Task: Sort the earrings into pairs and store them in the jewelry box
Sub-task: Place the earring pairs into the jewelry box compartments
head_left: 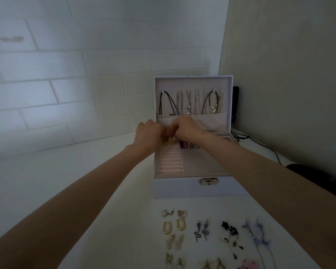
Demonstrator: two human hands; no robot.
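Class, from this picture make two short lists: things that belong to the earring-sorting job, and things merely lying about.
Belongs to the job:
jewelry box
yellow earring at the fingers of both hands
gold hoop pair
snake pair
black flower pair

Just lying about:
black cable
dark object on the right
hanging necklaces

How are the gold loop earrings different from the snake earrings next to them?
The gold loop earrings are shiny yellow-gold; the snake earrings are dark grey-blue. The gold loop earrings are open rounded rectangles with a hole through the middle, while the snake earrings are thin and wavy. The snake earrings look longer. Both are laid out as matching pairs on the white table.
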